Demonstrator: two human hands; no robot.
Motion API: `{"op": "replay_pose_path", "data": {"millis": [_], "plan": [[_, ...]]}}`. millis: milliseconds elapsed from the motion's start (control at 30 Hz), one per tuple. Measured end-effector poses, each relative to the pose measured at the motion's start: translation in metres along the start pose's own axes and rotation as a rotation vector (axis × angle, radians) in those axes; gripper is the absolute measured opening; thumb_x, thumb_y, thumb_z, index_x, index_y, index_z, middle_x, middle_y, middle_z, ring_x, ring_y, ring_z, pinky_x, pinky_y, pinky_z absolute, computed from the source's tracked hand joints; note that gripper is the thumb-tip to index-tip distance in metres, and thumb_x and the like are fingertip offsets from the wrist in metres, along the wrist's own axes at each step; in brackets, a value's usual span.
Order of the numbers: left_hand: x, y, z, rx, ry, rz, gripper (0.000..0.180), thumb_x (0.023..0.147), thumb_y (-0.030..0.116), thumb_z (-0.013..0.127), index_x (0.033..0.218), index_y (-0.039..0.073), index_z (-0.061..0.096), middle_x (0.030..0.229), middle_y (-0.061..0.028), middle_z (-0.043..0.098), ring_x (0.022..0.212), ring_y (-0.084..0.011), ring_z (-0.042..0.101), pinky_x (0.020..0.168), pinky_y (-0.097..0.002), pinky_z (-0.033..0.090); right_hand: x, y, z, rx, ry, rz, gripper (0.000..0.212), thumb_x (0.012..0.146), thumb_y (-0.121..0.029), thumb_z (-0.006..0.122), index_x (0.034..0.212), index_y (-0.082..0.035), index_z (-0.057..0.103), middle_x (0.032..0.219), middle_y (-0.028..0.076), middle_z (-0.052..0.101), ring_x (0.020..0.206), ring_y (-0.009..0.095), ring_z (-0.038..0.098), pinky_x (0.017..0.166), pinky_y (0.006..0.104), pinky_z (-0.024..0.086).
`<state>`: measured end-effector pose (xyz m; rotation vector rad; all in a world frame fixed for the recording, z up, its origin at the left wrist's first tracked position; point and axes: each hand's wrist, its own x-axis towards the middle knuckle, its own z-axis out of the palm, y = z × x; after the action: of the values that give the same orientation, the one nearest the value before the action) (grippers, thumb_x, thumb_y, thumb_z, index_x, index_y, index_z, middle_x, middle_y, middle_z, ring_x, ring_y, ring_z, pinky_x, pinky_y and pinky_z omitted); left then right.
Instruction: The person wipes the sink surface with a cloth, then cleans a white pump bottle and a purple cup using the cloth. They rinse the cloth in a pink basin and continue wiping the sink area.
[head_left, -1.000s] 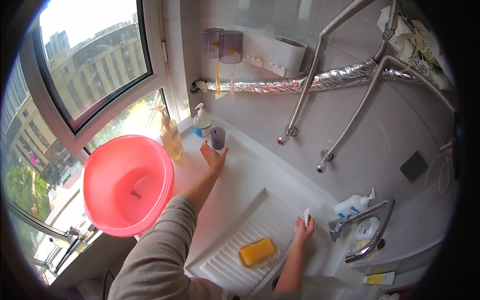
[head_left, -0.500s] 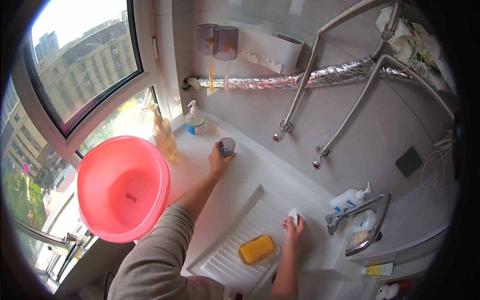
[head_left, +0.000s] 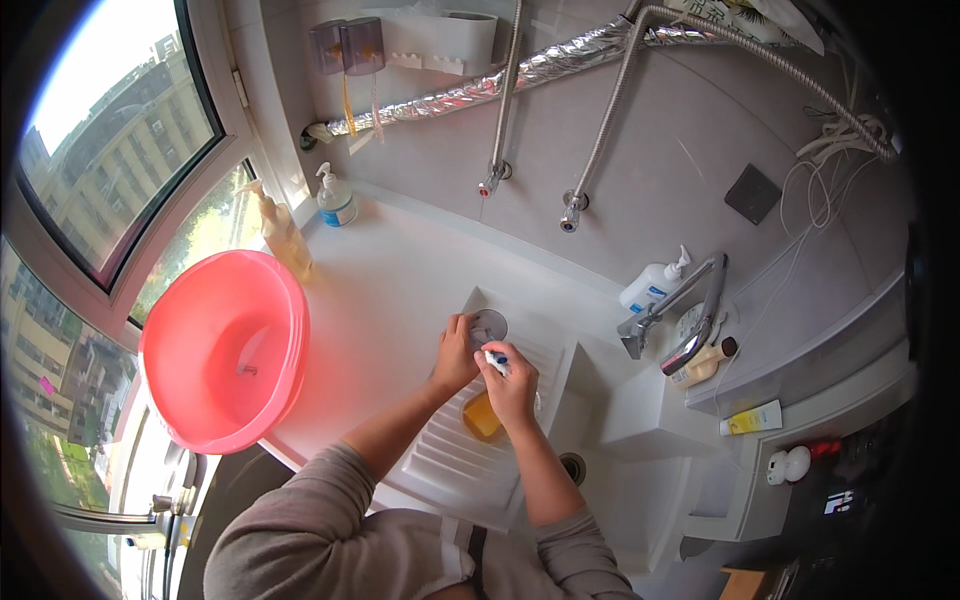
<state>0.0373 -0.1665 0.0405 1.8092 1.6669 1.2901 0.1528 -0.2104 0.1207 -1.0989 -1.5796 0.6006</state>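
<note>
My left hand point(head_left: 456, 354) is closed round a grey, see-through cup point(head_left: 489, 325) above the ribbed washboard point(head_left: 435, 458) of the sink. Its mouth faces up, and what is inside is unclear. Right beside the cup, my right hand point(head_left: 513, 388) grips a small white thing with a dark blue part point(head_left: 496, 361); its kind cannot be made out. A yellow block in a clear dish point(head_left: 482, 416) rests on the ridges below my hands, partly covered by the right one.
On the left stands a pink basin point(head_left: 225, 350). Pump bottles point(head_left: 337, 200) are in the far left corner. At right are the sink basin point(head_left: 625, 455), a faucet point(head_left: 640, 330), a white pump bottle point(head_left: 650, 287) and a yellow tube point(head_left: 752, 418). Two valves point(head_left: 571, 212) stick out from the wall.
My left hand has brought the cup nearer, from the far counter to over the washboard. My right hand has moved left with the white thing, up beside the cup. The view has shifted.
</note>
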Motion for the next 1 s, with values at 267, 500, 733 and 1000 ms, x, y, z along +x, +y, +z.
{"op": "replay_pose_path", "data": {"millis": [267,500,733,1000], "plan": [[-0.038,-0.008,-0.026,0.21,-0.045,-0.05,0.08,0.059,0.03,0.084,0.126,0.007,0.048,0.116,-0.0118,0.056,0.114,-0.0306,0.05,0.098,-0.046,0.033,-0.05,-0.013,-0.039,0.192,-0.002,0.296,0.014,0.082,-0.009,0.071,0.094,-0.003,0.065,0.079,0.007,0.066,0.069,0.013,0.059,0.066,0.0259,0.048],[-0.053,-0.021,-0.03,0.201,-0.004,-0.144,0.096,0.061,0.031,0.083,0.14,0.009,0.034,0.123,-0.0132,0.054,0.121,-0.033,0.044,0.1,-0.0491,0.031,-0.065,-0.037,-0.049,-0.038,0.013,-0.226,0.02,0.078,-0.002,0.07,0.096,-0.007,0.065,0.086,0.008,0.066,0.078,0.025,0.064,0.068,0.0324,0.051],[-0.063,0.045,-0.066,-0.326,-0.095,-0.154,0.026,0.098,0.019,0.051,0.115,-0.001,0.055,0.105,-0.0125,0.063,0.093,-0.0188,0.059,0.083,-0.0289,0.046,-0.076,-0.024,-0.048,-0.373,0.022,-0.388,0.034,0.072,0.004,0.065,0.1,-0.014,0.064,0.087,0.005,0.061,0.078,0.026,0.062,0.062,0.0369,0.051],[-0.046,0.117,-0.041,-0.989,-0.32,-0.594,0.025,0.101,0.025,0.043,0.086,0.007,0.052,0.064,0.0024,0.041,0.052,-0.0076,0.04,0.047,-0.0223,0.036,-0.082,-0.007,-0.102,-0.478,-0.064,-0.299,0.067,0.065,0.007,0.059,0.128,-0.014,0.056,0.091,0.006,0.058,0.082,0.026,0.062,0.066,0.0371,0.053]]}}
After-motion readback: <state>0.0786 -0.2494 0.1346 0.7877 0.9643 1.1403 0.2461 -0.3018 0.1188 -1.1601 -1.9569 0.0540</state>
